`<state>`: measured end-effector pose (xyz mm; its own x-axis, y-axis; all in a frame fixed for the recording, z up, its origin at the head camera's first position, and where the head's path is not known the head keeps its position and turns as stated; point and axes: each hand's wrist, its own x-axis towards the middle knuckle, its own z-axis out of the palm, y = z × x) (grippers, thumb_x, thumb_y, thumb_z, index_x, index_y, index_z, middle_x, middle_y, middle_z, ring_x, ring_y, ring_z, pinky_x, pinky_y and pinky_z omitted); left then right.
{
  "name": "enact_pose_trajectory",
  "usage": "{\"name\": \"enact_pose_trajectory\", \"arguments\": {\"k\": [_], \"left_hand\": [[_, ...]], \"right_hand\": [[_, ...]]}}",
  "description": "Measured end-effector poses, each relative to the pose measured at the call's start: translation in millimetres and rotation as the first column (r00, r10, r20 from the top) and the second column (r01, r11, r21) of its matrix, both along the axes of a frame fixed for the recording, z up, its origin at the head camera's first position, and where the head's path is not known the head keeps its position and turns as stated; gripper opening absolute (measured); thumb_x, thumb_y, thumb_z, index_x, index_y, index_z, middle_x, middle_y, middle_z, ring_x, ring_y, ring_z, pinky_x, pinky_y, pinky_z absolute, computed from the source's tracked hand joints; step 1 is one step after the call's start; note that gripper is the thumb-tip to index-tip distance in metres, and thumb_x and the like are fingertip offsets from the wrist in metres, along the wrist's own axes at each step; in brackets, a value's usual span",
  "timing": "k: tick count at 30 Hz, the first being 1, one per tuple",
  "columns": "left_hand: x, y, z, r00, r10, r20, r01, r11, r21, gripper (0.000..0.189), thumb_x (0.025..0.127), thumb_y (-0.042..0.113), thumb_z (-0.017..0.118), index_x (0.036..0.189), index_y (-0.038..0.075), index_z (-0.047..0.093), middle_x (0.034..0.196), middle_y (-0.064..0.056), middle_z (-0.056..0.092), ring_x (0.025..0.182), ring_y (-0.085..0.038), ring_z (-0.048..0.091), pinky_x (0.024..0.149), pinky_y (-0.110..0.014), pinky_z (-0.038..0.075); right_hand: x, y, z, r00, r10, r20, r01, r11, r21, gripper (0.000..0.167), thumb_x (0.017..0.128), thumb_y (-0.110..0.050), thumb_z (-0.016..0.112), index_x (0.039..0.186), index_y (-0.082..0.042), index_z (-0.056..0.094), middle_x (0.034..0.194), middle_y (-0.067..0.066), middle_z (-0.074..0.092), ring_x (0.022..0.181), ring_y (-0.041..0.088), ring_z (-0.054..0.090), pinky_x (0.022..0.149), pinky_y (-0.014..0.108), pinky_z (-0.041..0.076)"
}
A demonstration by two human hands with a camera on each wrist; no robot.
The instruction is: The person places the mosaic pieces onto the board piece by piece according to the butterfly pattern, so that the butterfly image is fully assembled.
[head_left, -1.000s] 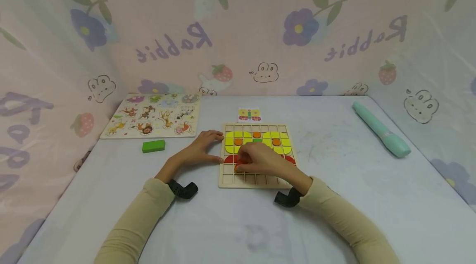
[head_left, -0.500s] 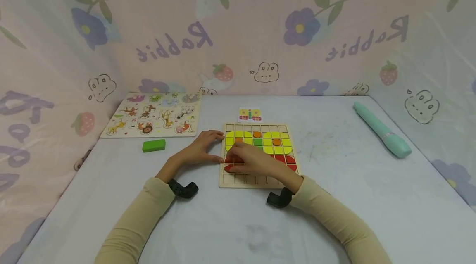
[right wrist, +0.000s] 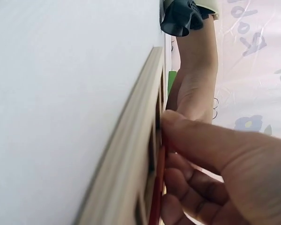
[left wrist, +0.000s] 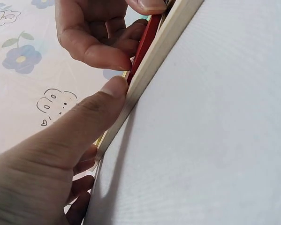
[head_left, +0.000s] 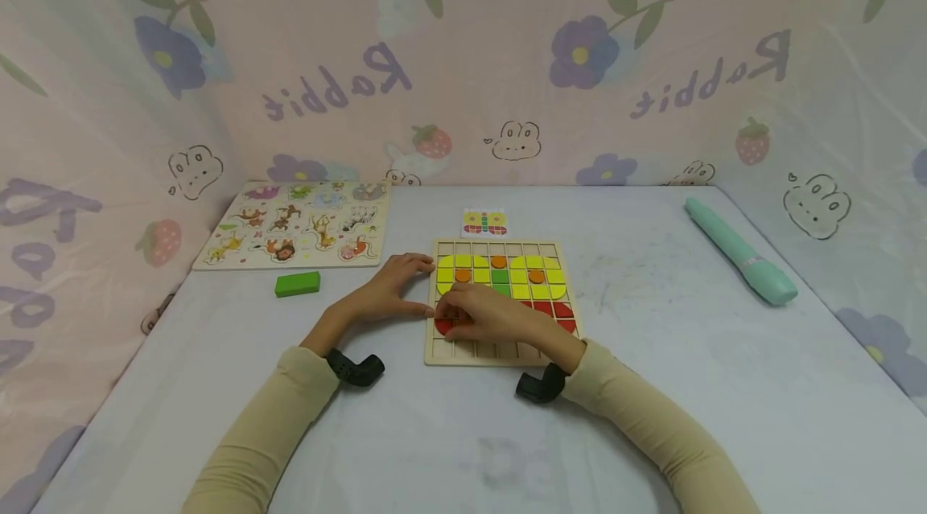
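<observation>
A square wooden grid board lies on the table, bearing yellow, orange, green and red tiles in a butterfly pattern. My left hand rests against the board's left edge, its fingers extended and the thumb lower down. Over the board's lower left, my right hand has thumb and fingers on a red rounded tile, pinching it. From the left wrist, that red tile shows raised slightly above the wooden rim, between the right thumb and index finger. The right hand covers several neighbouring cells.
Behind the board lies a small butterfly pattern card. A green block sits left of my left hand, in front of an animal puzzle board. A long teal object lies at the far right. Printed fabric walls enclose the table.
My right hand has moved left across the board to its lower-left red tiles, uncovering green and red tiles in the middle and right. My left hand has stayed at the edge.
</observation>
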<state>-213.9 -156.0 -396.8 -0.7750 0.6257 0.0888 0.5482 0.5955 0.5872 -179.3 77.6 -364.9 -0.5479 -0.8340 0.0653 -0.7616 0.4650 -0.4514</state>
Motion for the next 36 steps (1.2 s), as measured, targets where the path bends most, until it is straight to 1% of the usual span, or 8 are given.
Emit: {"name": "enact_pose_trajectory", "arguments": {"k": [6, 9, 14, 21, 26, 33, 36], "left_hand": [[-0.8, 0.8, -0.9, 1.000, 0.006, 0.002, -0.006, 1.000, -0.004, 0.073, 0.077, 0.048, 0.072, 0.134, 0.012, 0.045, 0.144, -0.001, 0.034, 0.135, -0.022, 0.023, 0.111, -0.045, 0.021], [-0.7, 1.1, -1.2, 1.000, 0.007, 0.004, -0.007, 1.000, -0.004, 0.072, 0.077, 0.048, 0.072, 0.134, 0.013, 0.045, 0.144, -0.001, 0.034, 0.135, -0.021, 0.023, 0.110, -0.045, 0.022], [0.0, 1.2, -0.3, 1.000, 0.012, 0.015, -0.012, 1.000, -0.007, 0.073, 0.077, 0.048, 0.072, 0.135, 0.013, 0.045, 0.144, -0.001, 0.034, 0.135, -0.021, 0.023, 0.110, -0.044, 0.022], [0.8, -0.2, 1.8, 1.000, 0.012, 0.017, -0.012, 1.000, -0.005, 0.074, 0.076, 0.050, 0.072, 0.135, 0.013, 0.044, 0.144, -0.001, 0.034, 0.135, -0.021, 0.023, 0.110, -0.045, 0.022], [1.4, -1.3, 1.0, 1.000, 0.012, 0.013, -0.012, 1.000, -0.004, 0.073, 0.077, 0.047, 0.072, 0.135, 0.012, 0.045, 0.145, -0.002, 0.034, 0.135, -0.022, 0.023, 0.110, -0.045, 0.022], [1.5, 0.4, 0.3, 1.000, 0.007, 0.018, -0.007, 1.000, -0.002, 0.071, 0.077, 0.044, 0.073, 0.135, 0.011, 0.045, 0.145, -0.002, 0.034, 0.135, -0.022, 0.022, 0.111, -0.045, 0.021], [0.9, 1.1, 0.7, 1.000, 0.003, 0.016, -0.003, 1.000, -0.005, 0.072, 0.078, 0.044, 0.073, 0.135, 0.011, 0.044, 0.145, -0.002, 0.034, 0.135, -0.022, 0.023, 0.111, -0.045, 0.021]], "right_hand": [[0.6, -0.8, 1.4, 1.000, -0.025, 0.016, 0.025, 1.000, 0.004, 0.031, 0.084, -0.029, 0.070, 0.107, -0.010, 0.064, 0.089, -0.004, 0.058, 0.078, 0.010, 0.051, 0.068, 0.018, 0.045], [0.4, -1.6, 1.1, 0.999, -0.028, 0.018, 0.028, 1.000, 0.001, 0.028, 0.085, -0.028, 0.069, 0.106, -0.009, 0.064, 0.088, -0.003, 0.059, 0.077, 0.010, 0.051, 0.067, 0.018, 0.044], [0.0, -2.7, -0.3, 1.000, -0.029, 0.010, 0.030, 0.999, -0.014, 0.021, 0.087, -0.021, 0.067, 0.103, -0.008, 0.065, 0.087, -0.002, 0.058, 0.075, 0.010, 0.050, 0.066, 0.017, 0.045], [0.4, -4.9, -2.2, 0.999, -0.054, -0.006, 0.054, 0.998, -0.010, 0.023, 0.085, -0.026, 0.069, 0.102, -0.011, 0.065, 0.087, -0.004, 0.055, 0.074, 0.008, 0.049, 0.065, 0.017, 0.044], [1.6, -7.9, -2.5, 0.996, -0.084, -0.022, 0.084, 0.996, 0.002, 0.021, 0.084, -0.025, 0.069, 0.099, -0.011, 0.065, 0.084, -0.004, 0.055, 0.073, 0.008, 0.048, 0.064, 0.017, 0.044], [3.9, -7.8, -1.6, 0.991, -0.133, 0.006, 0.133, 0.991, 0.012, 0.020, 0.084, -0.026, 0.069, 0.097, -0.011, 0.064, 0.084, -0.005, 0.056, 0.074, 0.008, 0.049, 0.064, 0.018, 0.045], [1.4, -0.5, 1.7, 0.983, -0.183, 0.006, 0.183, 0.983, 0.016, 0.022, 0.085, -0.030, 0.067, 0.098, -0.013, 0.063, 0.087, -0.004, 0.056, 0.075, 0.008, 0.050, 0.065, 0.019, 0.046]]}}
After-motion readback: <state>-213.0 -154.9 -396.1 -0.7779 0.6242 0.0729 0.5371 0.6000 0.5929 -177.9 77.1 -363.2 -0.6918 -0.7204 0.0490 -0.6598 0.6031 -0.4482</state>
